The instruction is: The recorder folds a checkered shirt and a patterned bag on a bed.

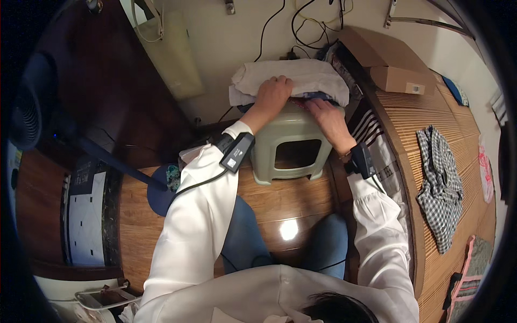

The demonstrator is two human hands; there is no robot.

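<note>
A pale green plastic stool (262,149) stands on the wood floor in front of me. Folded cloths lie stacked on it, a thick off-white one (307,74) on top and dark blue patterned fabric (319,95) beneath. My left hand (274,99) rests with bent fingers on the front edge of the off-white cloth. Lower and to the right, my right hand (329,121) reaches to the blue and red fabric under it; its fingertips are partly hidden in the stack. Whether either hand pinches cloth is unclear.
On the right is a bed with a slatted mat (404,133), bearing an open cardboard box (400,78) and a checked garment (440,189). A standing fan (30,109) with a round base (157,198) is at left. Black cables (264,32) hang on the wall behind the stool.
</note>
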